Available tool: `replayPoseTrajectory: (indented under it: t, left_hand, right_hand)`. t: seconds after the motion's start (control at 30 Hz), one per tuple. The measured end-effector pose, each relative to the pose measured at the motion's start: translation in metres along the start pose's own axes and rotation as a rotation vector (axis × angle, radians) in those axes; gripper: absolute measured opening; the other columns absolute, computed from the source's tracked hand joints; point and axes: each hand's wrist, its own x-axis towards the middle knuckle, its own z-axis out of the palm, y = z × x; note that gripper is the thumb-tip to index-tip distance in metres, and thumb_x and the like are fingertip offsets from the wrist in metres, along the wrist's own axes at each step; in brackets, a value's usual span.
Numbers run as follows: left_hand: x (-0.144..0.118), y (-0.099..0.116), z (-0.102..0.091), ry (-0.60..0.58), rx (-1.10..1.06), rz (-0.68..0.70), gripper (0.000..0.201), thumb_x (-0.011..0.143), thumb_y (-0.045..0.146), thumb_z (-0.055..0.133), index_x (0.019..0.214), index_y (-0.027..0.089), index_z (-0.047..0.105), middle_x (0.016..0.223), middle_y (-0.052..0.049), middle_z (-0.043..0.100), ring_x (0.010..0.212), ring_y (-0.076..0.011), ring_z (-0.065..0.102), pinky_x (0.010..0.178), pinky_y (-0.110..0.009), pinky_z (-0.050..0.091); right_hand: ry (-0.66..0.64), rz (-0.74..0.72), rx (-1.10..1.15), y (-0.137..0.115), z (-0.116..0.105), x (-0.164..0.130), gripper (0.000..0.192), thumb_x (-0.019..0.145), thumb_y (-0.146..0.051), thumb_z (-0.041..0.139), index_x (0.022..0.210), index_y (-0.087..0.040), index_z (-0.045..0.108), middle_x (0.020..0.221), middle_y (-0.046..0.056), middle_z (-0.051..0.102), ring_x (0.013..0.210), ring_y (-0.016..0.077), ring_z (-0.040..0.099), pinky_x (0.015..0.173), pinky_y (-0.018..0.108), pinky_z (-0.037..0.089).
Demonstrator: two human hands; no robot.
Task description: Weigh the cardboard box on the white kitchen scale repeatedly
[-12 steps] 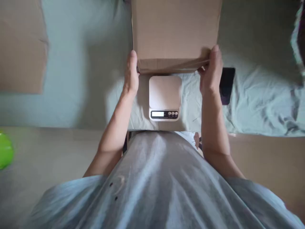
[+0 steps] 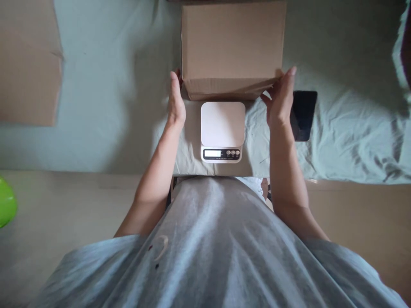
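A brown cardboard box (image 2: 233,40) rests on the green cloth at the far middle, its near side facing me. At its near left corner is my left hand (image 2: 176,102), open, with the thumb up and a small gap to the box; its other fingers are mostly hidden. My right hand (image 2: 280,102) is at the near right corner, fingers spread, some of them touching or very close to the cardboard. Between my forearms, just in front of the box, lies a white kitchen scale (image 2: 222,126) with a lit display and round buttons. Its platform carries nothing.
A dark smartphone (image 2: 304,115) lies on the green cloth (image 2: 93,111) beside my right wrist. Flat brown cardboard (image 2: 28,81) is at the far left. A bright green rounded object (image 2: 6,202) shows low at the left edge. The cloth-covered surface ends just before my body.
The box now looks smaller and lower, its far edge in view, resting on the cloth. Both hands have loosened from its sides, and my left hand has come away slightly.
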Motion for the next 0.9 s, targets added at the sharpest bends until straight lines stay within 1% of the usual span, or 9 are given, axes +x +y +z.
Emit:
replayPoseTrajectory:
  t: [0.07,0.13,0.3,0.4,0.47,0.57,0.67,0.77,0.9]
  left_hand:
    - [-0.004,0.001,-0.005,0.022,-0.029,-0.100,0.049,0.104,0.037,0.009,0.134,0.018,0.043,0.142,0.001,0.049,0.132,-0.0102,0.041,0.116,-0.039,0.025]
    - [-0.006,-0.002,-0.013,0.061,-0.058,-0.147,0.042,0.105,0.030,0.014,0.130,0.016,0.044,0.138,0.000,0.052,0.129,-0.0099,0.045,0.114,-0.038,0.029]
    - [-0.004,-0.015,-0.031,0.075,-0.133,-0.101,0.019,0.097,0.034,0.041,0.107,0.023,0.053,0.117,0.001,0.064,0.120,-0.0111,0.054,0.108,-0.035,0.040]
    - [-0.003,-0.016,-0.035,0.076,-0.144,-0.112,0.017,0.091,0.041,0.050,0.099,0.027,0.054,0.114,0.001,0.066,0.120,-0.0122,0.054,0.109,-0.035,0.040]
    - [-0.004,-0.013,-0.033,0.059,-0.142,-0.113,0.025,0.090,0.047,0.046,0.103,0.027,0.055,0.117,0.001,0.065,0.123,-0.0138,0.053,0.111,-0.037,0.038]
    - [-0.006,-0.001,-0.023,-0.027,-0.115,-0.133,0.041,0.092,0.053,0.035,0.120,0.030,0.054,0.129,0.000,0.060,0.131,-0.0169,0.047,0.113,-0.040,0.034]
    - [-0.007,0.013,-0.007,-0.104,-0.061,-0.122,0.044,0.093,0.053,0.032,0.129,0.033,0.049,0.138,0.003,0.053,0.137,-0.0174,0.039,0.112,-0.043,0.034]
    - [-0.010,0.030,0.004,-0.122,-0.015,-0.040,0.043,0.092,0.050,0.039,0.128,0.028,0.047,0.141,0.002,0.050,0.136,-0.0182,0.039,0.109,-0.044,0.039]
    - [-0.027,0.058,0.000,-0.113,-0.011,0.035,0.028,0.087,0.047,0.049,0.114,0.041,0.050,0.139,0.007,0.048,0.137,-0.0183,0.038,0.101,-0.038,0.049]
  right_hand:
    - [0.013,0.033,-0.023,0.006,-0.009,0.000,0.070,0.074,-0.083,0.031,0.117,-0.031,0.050,0.124,-0.001,0.061,0.115,0.0204,0.050,0.106,0.046,0.037]
    - [0.042,0.044,-0.030,0.013,-0.018,0.001,0.072,0.071,-0.084,0.033,0.115,-0.030,0.052,0.120,0.001,0.063,0.115,0.0222,0.051,0.106,0.047,0.039]
    - [0.068,-0.014,-0.026,0.030,-0.027,0.004,0.056,0.072,-0.074,0.050,0.106,-0.030,0.058,0.113,0.000,0.065,0.109,0.0198,0.054,0.100,0.042,0.044]
    - [0.074,-0.041,0.007,0.030,-0.026,0.003,0.045,0.072,-0.061,0.059,0.103,-0.028,0.058,0.107,-0.001,0.065,0.103,0.0180,0.056,0.098,0.043,0.044]
    - [0.061,-0.023,0.020,0.024,-0.024,0.001,0.043,0.073,-0.060,0.057,0.102,-0.029,0.058,0.107,-0.001,0.065,0.102,0.0178,0.055,0.099,0.044,0.043]
    - [-0.005,-0.010,0.041,0.010,-0.014,-0.001,0.049,0.075,-0.068,0.047,0.107,-0.032,0.056,0.115,-0.004,0.064,0.108,0.0192,0.053,0.102,0.046,0.039]
    - [-0.070,0.010,-0.008,-0.004,0.002,0.000,0.054,0.068,-0.079,0.043,0.103,-0.040,0.056,0.122,-0.009,0.062,0.116,0.0194,0.049,0.103,0.042,0.038]
    - [-0.030,-0.006,-0.034,-0.020,0.013,-0.003,0.055,0.068,-0.078,0.044,0.101,-0.035,0.057,0.120,-0.006,0.063,0.116,0.0205,0.051,0.100,0.042,0.042]
    - [-0.008,-0.101,-0.035,-0.048,0.014,-0.026,0.039,0.079,-0.063,0.042,0.102,-0.034,0.056,0.123,-0.006,0.061,0.120,0.0196,0.052,0.096,0.038,0.049]
